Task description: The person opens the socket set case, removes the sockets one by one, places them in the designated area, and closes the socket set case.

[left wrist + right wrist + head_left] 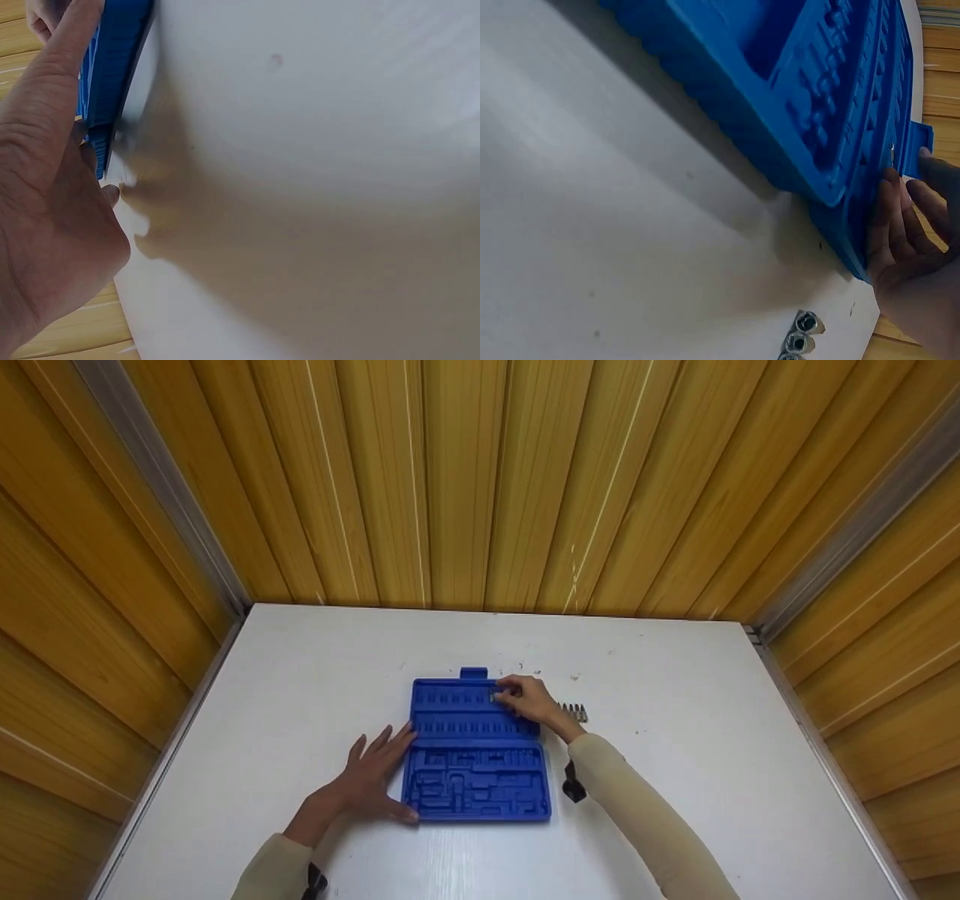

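Note:
An open blue plastic tool case (477, 742) lies flat in the head view, moulded with many shaped slots. My left hand (371, 776) is spread along its left side, fingertips at the side edge and thumb at the front left corner. At the upper right of the far half, my right hand (531, 701) pinches a small metal bit (493, 697) at the upper row of slots. The right wrist view shows a glint of that bit (892, 154) by the fingertips; the fingers hide most of it.
Several small metal bits (576, 712) stand in a row on the white table (660, 780), right of the case beside my right wrist. Their round, hollow ends show in the right wrist view. Yellow corrugated walls (465, 487) surround the table's back and sides.

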`<state>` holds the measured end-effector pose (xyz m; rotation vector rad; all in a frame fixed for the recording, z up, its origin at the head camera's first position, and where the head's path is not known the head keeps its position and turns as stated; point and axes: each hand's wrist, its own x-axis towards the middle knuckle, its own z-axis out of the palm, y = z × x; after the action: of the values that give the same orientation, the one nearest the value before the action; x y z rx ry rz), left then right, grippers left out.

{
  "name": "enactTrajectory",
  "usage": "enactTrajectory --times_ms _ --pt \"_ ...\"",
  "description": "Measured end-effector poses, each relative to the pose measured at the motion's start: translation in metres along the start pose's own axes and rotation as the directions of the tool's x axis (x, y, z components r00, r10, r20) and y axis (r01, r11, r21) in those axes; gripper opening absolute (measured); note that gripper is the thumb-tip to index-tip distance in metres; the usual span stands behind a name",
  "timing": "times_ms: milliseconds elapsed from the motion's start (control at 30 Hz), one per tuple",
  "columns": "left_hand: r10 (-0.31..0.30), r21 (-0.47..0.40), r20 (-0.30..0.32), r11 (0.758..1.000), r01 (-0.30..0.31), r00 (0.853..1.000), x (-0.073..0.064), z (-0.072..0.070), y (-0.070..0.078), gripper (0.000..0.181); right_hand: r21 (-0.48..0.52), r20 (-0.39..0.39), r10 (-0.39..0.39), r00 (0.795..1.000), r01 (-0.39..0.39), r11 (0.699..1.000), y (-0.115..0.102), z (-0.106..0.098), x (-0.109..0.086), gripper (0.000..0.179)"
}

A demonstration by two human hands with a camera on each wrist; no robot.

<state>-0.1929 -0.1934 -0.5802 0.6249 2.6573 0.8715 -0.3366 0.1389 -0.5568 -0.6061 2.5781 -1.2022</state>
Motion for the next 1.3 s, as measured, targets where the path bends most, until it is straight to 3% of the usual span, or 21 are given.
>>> enactTrajectory --times_ms 200,400,867,1100,1300 --pt "0.012 -0.010 -0.014 1.000 -0.012 1.000 0.000 0.000 0.000 0.135 -0.173 -0.097 0.068 0.993 -0.084 0.981 -0.004 0.011 0.008 0.026" --pt "0.014 -0.011 -0.007 1.000 -0.014 1.000 -0.001 -0.002 0.002 0.135 -0.215 -0.085 0.103 0.991 -0.119 0.969 -0.008 0.012 0.010 0.025" --pt "0.008 -0.006 0.009 1.000 -0.008 1.000 -0.002 0.000 0.001 0.135 -0.192 -0.051 0.093 0.994 -0.101 0.976 -0.007 0.013 0.007 0.025" --pt "0.003 -0.020 -0.001 1.000 -0.003 1.000 -0.004 0.002 0.000 0.136 -0.166 -0.002 -0.007 1.000 0.007 0.986 -0.006 0.016 0.003 0.018" --pt "0.013 -0.007 -0.012 1.000 -0.013 1.000 0.001 0.001 -0.001 0.136 -0.103 0.018 -0.020 1.000 0.021 0.994 -0.006 0.010 0.004 0.013"
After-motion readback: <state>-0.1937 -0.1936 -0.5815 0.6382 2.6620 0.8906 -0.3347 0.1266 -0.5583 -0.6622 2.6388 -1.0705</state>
